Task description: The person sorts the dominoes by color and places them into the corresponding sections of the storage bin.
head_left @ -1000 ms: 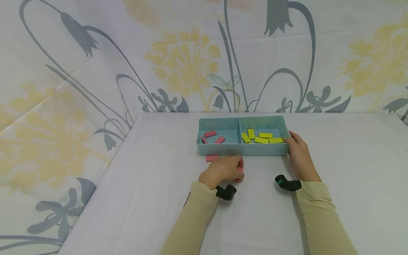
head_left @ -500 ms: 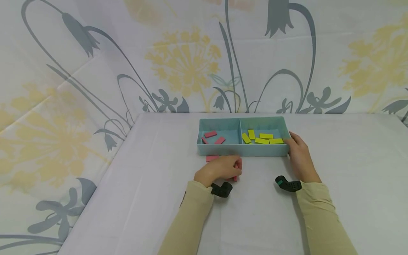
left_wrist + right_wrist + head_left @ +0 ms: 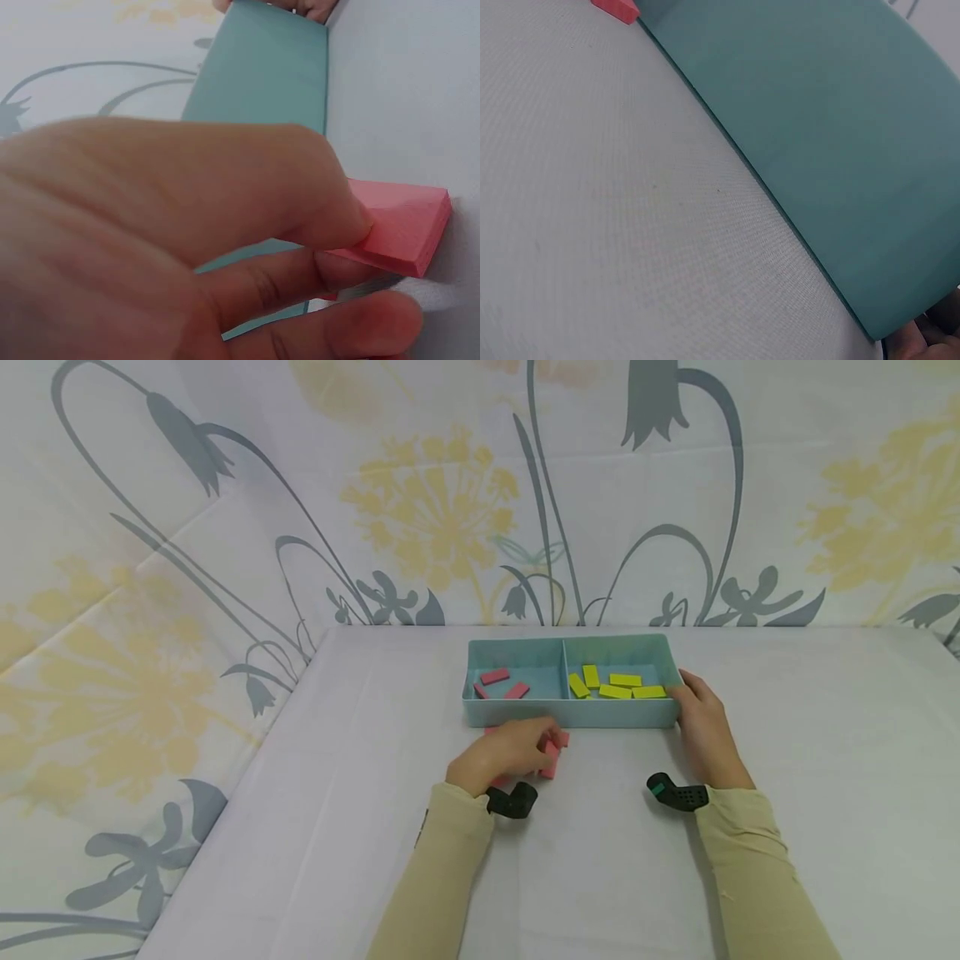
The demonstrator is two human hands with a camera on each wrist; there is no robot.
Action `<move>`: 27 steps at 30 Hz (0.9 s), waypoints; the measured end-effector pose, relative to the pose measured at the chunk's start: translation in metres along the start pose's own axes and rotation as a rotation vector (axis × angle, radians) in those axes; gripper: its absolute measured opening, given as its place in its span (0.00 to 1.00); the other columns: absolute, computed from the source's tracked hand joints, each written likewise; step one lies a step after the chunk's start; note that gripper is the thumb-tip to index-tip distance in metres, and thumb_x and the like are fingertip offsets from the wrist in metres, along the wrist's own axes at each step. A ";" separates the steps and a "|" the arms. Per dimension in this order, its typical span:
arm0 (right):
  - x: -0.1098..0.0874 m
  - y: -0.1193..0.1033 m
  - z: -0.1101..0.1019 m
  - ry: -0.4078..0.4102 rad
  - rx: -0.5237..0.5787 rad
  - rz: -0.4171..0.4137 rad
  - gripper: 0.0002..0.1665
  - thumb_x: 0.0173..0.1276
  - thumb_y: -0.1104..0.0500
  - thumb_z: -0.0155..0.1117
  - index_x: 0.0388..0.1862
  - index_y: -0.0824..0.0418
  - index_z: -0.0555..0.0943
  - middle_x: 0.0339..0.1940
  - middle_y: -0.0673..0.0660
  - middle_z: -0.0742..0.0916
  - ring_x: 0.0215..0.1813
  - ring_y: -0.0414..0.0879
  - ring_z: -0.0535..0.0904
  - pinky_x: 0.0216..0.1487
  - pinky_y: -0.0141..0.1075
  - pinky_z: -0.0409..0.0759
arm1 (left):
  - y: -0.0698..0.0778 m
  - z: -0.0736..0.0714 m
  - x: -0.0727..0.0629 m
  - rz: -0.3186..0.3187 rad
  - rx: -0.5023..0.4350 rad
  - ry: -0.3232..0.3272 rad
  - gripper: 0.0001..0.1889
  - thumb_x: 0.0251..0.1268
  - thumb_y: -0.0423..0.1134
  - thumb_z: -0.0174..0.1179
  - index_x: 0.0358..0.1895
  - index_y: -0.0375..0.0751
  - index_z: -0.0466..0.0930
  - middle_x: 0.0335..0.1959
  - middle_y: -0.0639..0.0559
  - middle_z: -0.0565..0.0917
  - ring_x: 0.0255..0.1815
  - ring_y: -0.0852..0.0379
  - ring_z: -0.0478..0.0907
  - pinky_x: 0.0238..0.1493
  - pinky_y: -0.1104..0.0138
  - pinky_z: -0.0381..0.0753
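Between the thumb and fingers of my left hand (image 3: pixel 506 750) is a pink rectangular block (image 3: pixel 550 762), pinched at one end; the left wrist view shows its free end (image 3: pixel 409 225) pointing away from the thumb. Other pink blocks lie around that hand, partly covered by it, one of them (image 3: pixel 565 740) just past the fingertips. My right hand (image 3: pixel 708 731) grips the right end of a teal two-compartment box (image 3: pixel 600 713); its curled fingers (image 3: pixel 934 349) show at the box's corner in the right wrist view.
Several pink blocks (image 3: pixel 495 676) lie in the box's left compartment. Its right compartment holds several yellow blocks (image 3: pixel 626 680). A divider (image 3: pixel 565 668) separates the two. The box stands on a white cloth-covered table (image 3: pixel 600 877), near the flower-patterned backdrop (image 3: pixel 450 510).
My left hand has shifted a little left and toward the box, keeping a pink block in its fingers. Another pink block has come into sight beyond the fingertips. The right hand and box stay put.
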State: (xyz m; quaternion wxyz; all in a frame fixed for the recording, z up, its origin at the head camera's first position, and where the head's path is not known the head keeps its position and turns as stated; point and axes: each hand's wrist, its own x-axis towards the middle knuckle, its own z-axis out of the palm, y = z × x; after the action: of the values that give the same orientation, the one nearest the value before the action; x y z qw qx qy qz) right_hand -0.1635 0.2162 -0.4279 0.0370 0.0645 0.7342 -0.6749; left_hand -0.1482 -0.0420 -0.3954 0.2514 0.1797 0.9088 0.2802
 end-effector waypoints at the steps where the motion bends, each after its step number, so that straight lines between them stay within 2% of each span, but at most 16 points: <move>1: 0.000 0.000 0.000 0.001 0.002 -0.002 0.34 0.70 0.49 0.36 0.71 0.58 0.44 0.72 0.55 0.49 0.70 0.47 0.44 0.67 0.45 0.46 | 0.000 -0.001 -0.001 0.002 -0.004 0.005 0.13 0.56 0.36 0.57 0.44 0.53 0.72 0.35 0.59 0.74 0.31 0.62 0.73 0.33 0.71 0.72; 5: 0.000 -0.002 0.000 0.004 0.003 -0.001 0.35 0.70 0.49 0.36 0.71 0.58 0.44 0.72 0.55 0.49 0.70 0.47 0.44 0.67 0.45 0.46 | 0.000 -0.003 -0.003 0.029 0.025 0.018 0.16 0.57 0.36 0.55 0.49 0.55 0.74 0.39 0.61 0.74 0.35 0.62 0.72 0.36 0.70 0.71; 9: 0.000 -0.002 0.000 0.004 -0.005 0.009 0.35 0.70 0.48 0.35 0.71 0.58 0.44 0.72 0.55 0.49 0.70 0.47 0.44 0.66 0.45 0.46 | 0.000 -0.007 -0.004 0.058 0.054 0.038 0.16 0.57 0.36 0.53 0.49 0.56 0.75 0.36 0.61 0.74 0.36 0.62 0.71 0.35 0.70 0.71; 15: -0.001 -0.002 0.000 0.003 -0.003 -0.002 0.34 0.70 0.49 0.36 0.71 0.58 0.44 0.72 0.55 0.49 0.70 0.47 0.44 0.66 0.45 0.46 | 0.002 -0.012 -0.007 0.085 0.023 0.077 0.13 0.59 0.39 0.53 0.48 0.54 0.75 0.33 0.59 0.74 0.33 0.61 0.70 0.32 0.70 0.71; 21: -0.001 0.000 0.001 0.006 0.001 0.008 0.34 0.70 0.48 0.36 0.71 0.58 0.45 0.72 0.55 0.50 0.70 0.48 0.45 0.66 0.45 0.47 | -0.002 -0.013 -0.008 0.154 -0.053 0.115 0.14 0.60 0.39 0.50 0.49 0.53 0.75 0.32 0.59 0.75 0.29 0.61 0.72 0.30 0.69 0.73; 27: -0.001 0.000 0.001 0.009 -0.006 -0.008 0.34 0.70 0.48 0.35 0.71 0.58 0.45 0.71 0.56 0.50 0.70 0.48 0.45 0.66 0.45 0.47 | -0.003 -0.017 -0.008 0.203 -0.120 0.178 0.16 0.60 0.41 0.49 0.52 0.52 0.75 0.35 0.59 0.74 0.34 0.62 0.71 0.34 0.69 0.72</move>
State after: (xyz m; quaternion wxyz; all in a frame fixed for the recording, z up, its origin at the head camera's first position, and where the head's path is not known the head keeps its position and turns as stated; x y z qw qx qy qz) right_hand -0.1625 0.2149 -0.4278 0.0314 0.0644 0.7364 -0.6727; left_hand -0.1516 -0.0550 -0.3824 0.1503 0.2300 0.8863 0.3728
